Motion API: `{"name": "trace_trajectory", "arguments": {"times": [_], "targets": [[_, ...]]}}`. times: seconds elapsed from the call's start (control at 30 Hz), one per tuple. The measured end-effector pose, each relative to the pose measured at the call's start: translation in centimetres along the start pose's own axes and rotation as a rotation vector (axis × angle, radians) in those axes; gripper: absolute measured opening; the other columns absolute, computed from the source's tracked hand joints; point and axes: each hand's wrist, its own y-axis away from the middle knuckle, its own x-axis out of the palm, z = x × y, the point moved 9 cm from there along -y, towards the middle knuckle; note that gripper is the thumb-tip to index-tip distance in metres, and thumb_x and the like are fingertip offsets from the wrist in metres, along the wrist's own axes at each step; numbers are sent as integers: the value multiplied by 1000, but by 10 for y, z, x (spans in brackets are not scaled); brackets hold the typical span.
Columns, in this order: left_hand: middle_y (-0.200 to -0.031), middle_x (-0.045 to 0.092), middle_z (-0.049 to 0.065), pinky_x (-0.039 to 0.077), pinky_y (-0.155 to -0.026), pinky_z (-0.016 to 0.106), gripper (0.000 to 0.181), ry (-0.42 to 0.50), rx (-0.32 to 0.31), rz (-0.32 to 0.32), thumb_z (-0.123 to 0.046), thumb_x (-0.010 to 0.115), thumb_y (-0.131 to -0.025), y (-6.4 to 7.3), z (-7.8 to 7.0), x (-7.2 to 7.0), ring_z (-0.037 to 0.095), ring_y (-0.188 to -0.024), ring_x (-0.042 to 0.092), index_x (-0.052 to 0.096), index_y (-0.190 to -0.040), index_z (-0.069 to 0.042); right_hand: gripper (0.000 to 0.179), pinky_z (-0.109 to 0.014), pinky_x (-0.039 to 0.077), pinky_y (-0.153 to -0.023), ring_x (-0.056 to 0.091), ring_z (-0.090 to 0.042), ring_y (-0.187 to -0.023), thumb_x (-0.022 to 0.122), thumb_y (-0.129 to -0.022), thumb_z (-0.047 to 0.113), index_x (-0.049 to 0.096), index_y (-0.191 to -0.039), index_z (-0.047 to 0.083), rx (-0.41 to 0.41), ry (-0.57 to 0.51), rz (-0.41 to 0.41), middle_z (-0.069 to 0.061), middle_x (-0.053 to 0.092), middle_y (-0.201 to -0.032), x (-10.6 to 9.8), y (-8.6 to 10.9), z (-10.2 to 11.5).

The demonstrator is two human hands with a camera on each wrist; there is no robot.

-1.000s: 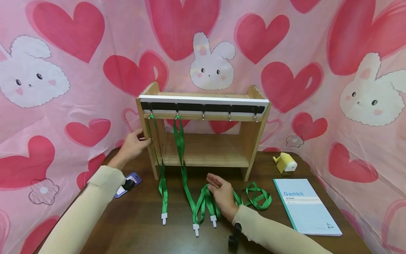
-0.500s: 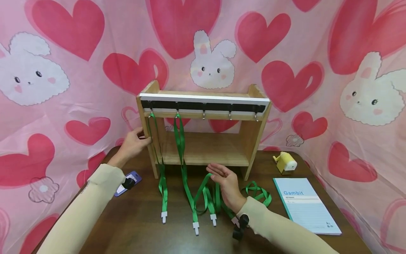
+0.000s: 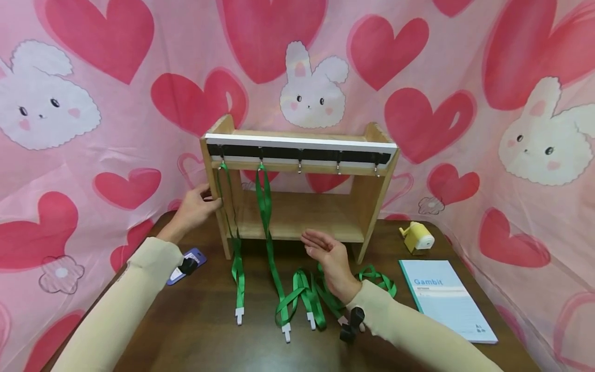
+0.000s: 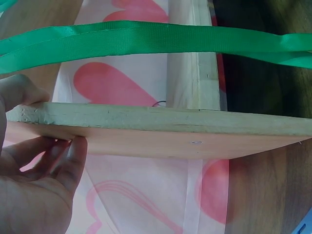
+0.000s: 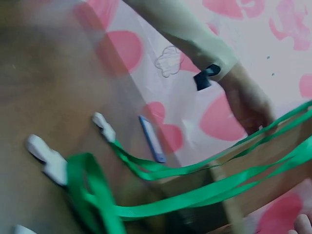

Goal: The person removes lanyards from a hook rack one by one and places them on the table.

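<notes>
My left hand point(image 3: 192, 207) grips the left side panel of a small wooden shelf point(image 3: 302, 212); in the left wrist view the thumb and fingers point(image 4: 73, 161) lie on opposite faces of the panel point(image 4: 146, 119). Two green lanyards hang from the two leftmost hooks of the rail: the outer lanyard point(image 3: 238, 279) and the second lanyard point(image 3: 265, 206), whose lower part lies on the table. My right hand point(image 3: 332, 263) hovers with fingers extended above more green lanyards point(image 3: 307, 294). Nothing shows in its fingers. Only its fingertips point(image 5: 303, 225) enter the right wrist view.
Three bare hooks point(image 3: 339, 168) follow to the right on the rail. A yellow pencil sharpener point(image 3: 418, 238) and a notebook point(image 3: 448, 299) stand and lie at the right. One blue badge holder point(image 3: 192, 261) lies by the left forearm. A coiled green lanyard point(image 3: 378, 281) lies behind the right hand.
My right hand has risen and moved slightly right, away from the green strap it touched. That strap has dropped onto the table. The left hand keeps its grip on the panel.
</notes>
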Motion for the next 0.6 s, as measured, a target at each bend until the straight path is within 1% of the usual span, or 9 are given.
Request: {"name": "trace_trajectory", "arguments": {"times": [0.13,0.23,0.37,0.47,0.53,0.6], "targets": [[-135,61,29,58,-97,43,47,-6,11,-1,-13,61,-96,1,-2,-1,42,-125,61,53,-140,2,43,-25,57,-98,67,-26,-123,61,-92,-9,57,-135,-10,-135,32,2,-35,56,-139,8,-5,32],[-135,61,29,58,-97,45,46,-14,19,-9,-13,61,-96,3,-2,-1,43,-124,61,54,-139,3,38,-27,58,-96,71,-18,-115,63,-92,-6,61,-131,-10,-233,71,8,-31,63,-133,14,-11,58],[-134,61,30,57,-98,49,46,-6,23,-4,-12,61,-96,2,-3,1,44,-124,61,54,-138,4,35,-28,57,-98,71,-14,-113,65,-93,-3,63,-128,-8,-344,115,37,-24,69,-128,25,-20,90],[-135,60,30,57,-98,49,46,1,19,4,-12,62,-96,1,-3,2,44,-124,61,54,-138,4,35,-28,56,-99,71,-16,-115,65,-94,-1,64,-129,-6,-393,155,60,-26,68,-129,34,-28,109],[-134,61,30,58,-97,44,46,0,20,2,-12,62,-96,1,-3,1,43,-124,62,54,-138,4,36,-27,56,-99,71,-19,-116,66,-94,1,64,-129,-5,-412,190,76,-26,67,-130,41,-33,117],[-133,61,29,59,-94,37,46,-2,24,-1,-12,62,-95,1,-4,0,42,-123,62,54,-137,4,35,-27,56,-99,70,-21,-117,67,-95,4,65,-129,-2,-418,229,86,-24,68,-130,48,-38,122]]}}
